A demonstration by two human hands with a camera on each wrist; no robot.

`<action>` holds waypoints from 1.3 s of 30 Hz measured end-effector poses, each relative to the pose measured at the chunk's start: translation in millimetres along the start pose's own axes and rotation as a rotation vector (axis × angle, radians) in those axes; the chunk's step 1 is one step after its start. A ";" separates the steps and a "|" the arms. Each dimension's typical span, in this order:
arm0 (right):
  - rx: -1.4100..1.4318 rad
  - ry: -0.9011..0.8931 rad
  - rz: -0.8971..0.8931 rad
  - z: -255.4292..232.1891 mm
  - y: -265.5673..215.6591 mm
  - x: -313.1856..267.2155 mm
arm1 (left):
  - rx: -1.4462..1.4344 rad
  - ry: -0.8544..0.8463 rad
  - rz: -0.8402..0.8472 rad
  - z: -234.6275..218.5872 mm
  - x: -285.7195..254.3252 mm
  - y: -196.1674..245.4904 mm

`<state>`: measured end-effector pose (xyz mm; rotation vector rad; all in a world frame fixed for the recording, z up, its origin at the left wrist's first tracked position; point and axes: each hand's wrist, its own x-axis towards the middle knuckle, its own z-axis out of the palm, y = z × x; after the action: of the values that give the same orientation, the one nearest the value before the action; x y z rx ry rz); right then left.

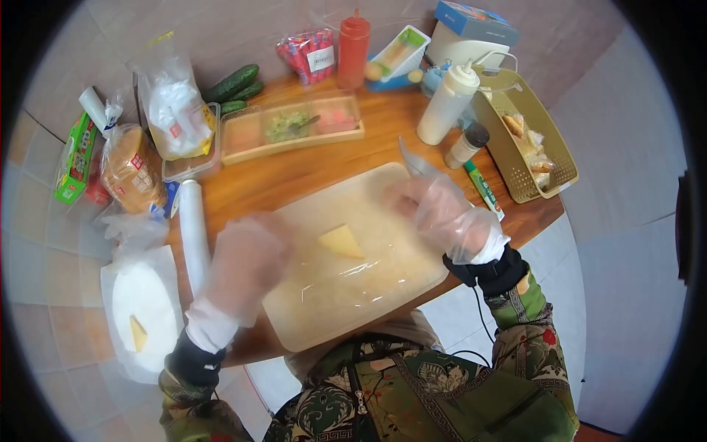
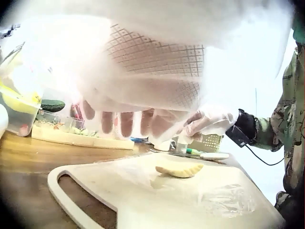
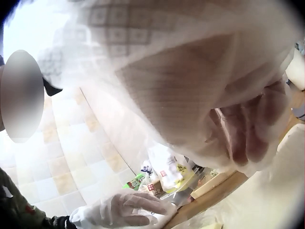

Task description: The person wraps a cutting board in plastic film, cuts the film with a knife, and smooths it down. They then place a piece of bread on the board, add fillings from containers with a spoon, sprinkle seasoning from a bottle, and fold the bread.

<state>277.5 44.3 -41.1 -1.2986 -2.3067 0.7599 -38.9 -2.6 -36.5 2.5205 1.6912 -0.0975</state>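
On the white cutting board (image 1: 412,287) lies a pale yellow wedge-shaped piece (image 1: 341,241); the left wrist view shows its ridged edge (image 2: 180,170). My left hand (image 1: 254,254), in a clear plastic glove and blurred, hovers by the board's left edge. Its fingers (image 2: 126,125) hang down loosely with nothing in them. My right hand (image 1: 449,217), gloved too, is over the board's far right part. Its fingers (image 3: 255,143) bend loosely, and no held thing shows. Just beyond this hand lies a knife (image 1: 412,158), partly hidden by it.
At left, a similar yellow wedge (image 1: 138,334) lies on white paper (image 1: 158,283), near a plastic-wrap roll (image 1: 193,236) and bagged bread (image 1: 132,173). Behind the board stand a divided food tray (image 1: 294,147), a red squeeze bottle (image 1: 354,51), a white squeeze bottle (image 1: 448,103) and a basket (image 1: 556,155).
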 end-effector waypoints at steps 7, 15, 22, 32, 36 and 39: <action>-0.060 -0.064 -0.009 13.0 8.5 7.3 | -0.070 0.094 0.066 7.9 0.1 -9.9; -0.167 0.011 -0.312 68.4 12.2 1.2 | -0.058 0.037 0.096 26.4 -8.9 -13.3; -0.303 0.067 -0.306 77.4 -8.0 8.8 | 0.038 0.032 0.214 39.3 -16.7 -18.5; -0.439 -0.043 -0.236 80.1 -11.0 12.0 | -0.007 0.077 0.248 30.9 -19.8 -12.1; -0.447 -0.108 -0.163 77.7 -18.5 13.5 | 0.027 0.035 0.236 30.9 -19.0 -11.3; -0.437 -0.079 -0.175 79.8 -17.2 12.6 | 0.029 0.032 0.240 32.0 -19.8 -12.8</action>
<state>214.7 26.6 -91.8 -1.2258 -2.7094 0.2601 -58.1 -19.9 -66.6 2.7369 1.3927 -0.0625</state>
